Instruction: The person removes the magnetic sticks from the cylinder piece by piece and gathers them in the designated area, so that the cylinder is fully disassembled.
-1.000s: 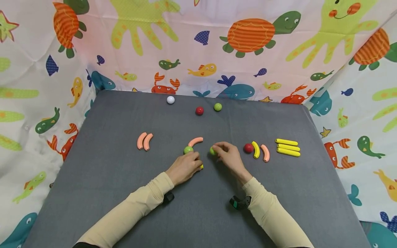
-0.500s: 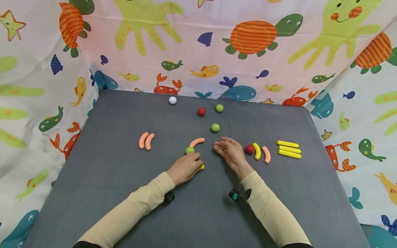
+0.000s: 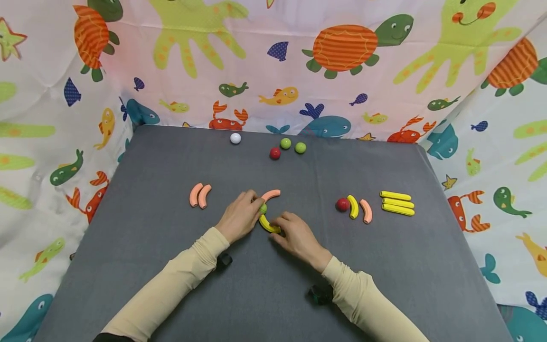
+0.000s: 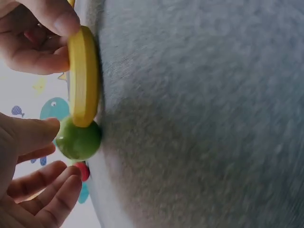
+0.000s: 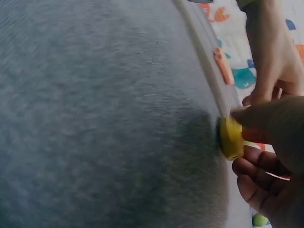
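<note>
My left hand (image 3: 241,214) has its thumb and fingers around a green ball (image 3: 263,208), left of the table's middle. The left wrist view shows this green ball (image 4: 80,138) against the end of a banana-like yellow curved piece (image 4: 85,78). Thumb and fingers of my right hand (image 3: 299,239) pinch the other end of that yellow curved piece (image 3: 268,224). In the right wrist view, the fingers partly cover the yellow curved piece (image 5: 231,137). Just beyond the green ball lies a pink curved piece (image 3: 271,194), its near end close to the ball.
Two pink curved pieces (image 3: 199,195) lie at left. To the right are a red ball (image 3: 342,204), a yellow curved piece (image 3: 353,207), a pink one (image 3: 365,211) and yellow straight sticks (image 3: 397,204). White (image 3: 235,138), red (image 3: 275,153) and green balls (image 3: 300,147) rest near the back edge.
My right hand has let go of another green ball, which rolled to the back, and has taken the yellow curved piece's end. My left hand has shifted from that piece to the near green ball.
</note>
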Action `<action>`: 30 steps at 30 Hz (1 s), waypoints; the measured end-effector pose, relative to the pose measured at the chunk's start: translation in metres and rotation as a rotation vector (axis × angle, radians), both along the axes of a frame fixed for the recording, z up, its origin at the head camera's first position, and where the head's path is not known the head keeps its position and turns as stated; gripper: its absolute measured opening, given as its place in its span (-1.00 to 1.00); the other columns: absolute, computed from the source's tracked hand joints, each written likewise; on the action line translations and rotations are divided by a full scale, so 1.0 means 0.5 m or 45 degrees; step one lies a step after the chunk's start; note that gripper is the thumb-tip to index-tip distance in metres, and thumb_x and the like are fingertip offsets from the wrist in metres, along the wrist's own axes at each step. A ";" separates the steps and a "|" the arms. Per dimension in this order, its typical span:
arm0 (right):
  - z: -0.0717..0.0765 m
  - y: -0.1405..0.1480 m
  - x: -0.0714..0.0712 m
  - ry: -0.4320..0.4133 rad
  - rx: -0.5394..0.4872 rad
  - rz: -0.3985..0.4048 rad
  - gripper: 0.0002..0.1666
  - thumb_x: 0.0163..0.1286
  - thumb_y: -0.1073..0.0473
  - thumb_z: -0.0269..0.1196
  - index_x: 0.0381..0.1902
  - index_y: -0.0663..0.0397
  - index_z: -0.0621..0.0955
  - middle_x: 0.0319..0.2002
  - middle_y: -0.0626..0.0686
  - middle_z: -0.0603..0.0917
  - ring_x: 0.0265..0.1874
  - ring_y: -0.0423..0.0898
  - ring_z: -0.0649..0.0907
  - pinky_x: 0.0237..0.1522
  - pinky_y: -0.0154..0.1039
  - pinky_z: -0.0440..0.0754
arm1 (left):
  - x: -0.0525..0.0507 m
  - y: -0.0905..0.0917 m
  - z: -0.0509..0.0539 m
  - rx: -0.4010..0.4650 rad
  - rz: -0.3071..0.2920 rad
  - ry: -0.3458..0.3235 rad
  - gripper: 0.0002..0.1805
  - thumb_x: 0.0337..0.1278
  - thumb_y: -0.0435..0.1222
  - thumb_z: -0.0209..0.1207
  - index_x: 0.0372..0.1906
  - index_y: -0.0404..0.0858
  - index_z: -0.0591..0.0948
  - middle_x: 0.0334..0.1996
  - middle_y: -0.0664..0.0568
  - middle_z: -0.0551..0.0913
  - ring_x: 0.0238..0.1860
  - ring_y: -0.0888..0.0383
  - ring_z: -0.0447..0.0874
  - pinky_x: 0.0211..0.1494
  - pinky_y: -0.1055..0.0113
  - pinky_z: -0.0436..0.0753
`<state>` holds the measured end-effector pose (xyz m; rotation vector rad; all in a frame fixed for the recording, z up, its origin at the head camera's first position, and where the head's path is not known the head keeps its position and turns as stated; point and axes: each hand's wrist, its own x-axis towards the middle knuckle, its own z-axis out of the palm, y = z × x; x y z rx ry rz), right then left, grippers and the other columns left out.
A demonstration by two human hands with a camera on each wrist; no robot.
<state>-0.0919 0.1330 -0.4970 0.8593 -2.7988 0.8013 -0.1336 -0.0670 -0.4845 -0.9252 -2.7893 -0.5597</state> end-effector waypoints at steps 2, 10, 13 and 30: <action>-0.003 -0.003 0.004 0.074 0.024 0.012 -0.78 0.15 0.22 0.46 -0.22 0.07 0.71 -0.34 -0.02 0.65 -0.40 -0.18 0.54 -0.32 -0.27 0.55 | 0.001 0.002 -0.003 0.011 0.015 -0.033 -0.80 0.25 -0.27 0.26 -0.08 -0.26 0.66 -0.29 -0.08 0.52 -0.40 0.09 0.43 -0.35 0.26 0.54; -0.007 -0.007 0.016 0.077 0.011 0.017 -0.80 0.11 0.22 0.48 -0.30 0.05 0.70 -0.37 -0.04 0.66 -0.39 -0.18 0.59 -0.29 -0.29 0.59 | -0.001 0.014 -0.013 0.021 -0.009 -0.106 -0.77 0.18 -0.23 0.32 -0.11 -0.24 0.65 -0.29 -0.07 0.52 -0.38 0.12 0.48 -0.30 0.27 0.54; -0.006 -0.009 0.018 0.069 0.027 0.045 -0.84 0.17 0.17 0.45 -0.29 0.02 0.70 -0.35 -0.05 0.67 -0.37 -0.19 0.61 -0.29 -0.28 0.60 | -0.006 0.020 -0.014 0.058 -0.051 -0.133 -0.76 0.16 -0.28 0.33 -0.08 -0.24 0.65 -0.27 -0.07 0.54 -0.33 0.10 0.52 -0.26 0.24 0.56; -0.019 0.022 -0.023 0.329 0.064 -0.116 -0.50 0.17 0.30 0.41 0.11 0.08 0.62 -0.14 0.07 0.66 -0.24 0.02 0.67 -0.19 -0.11 0.64 | 0.000 0.015 -0.031 -0.023 -0.025 -0.068 -0.85 0.09 -0.23 0.37 -0.33 -0.23 0.68 -0.43 -0.02 0.60 -0.40 0.07 0.53 -0.28 0.21 0.53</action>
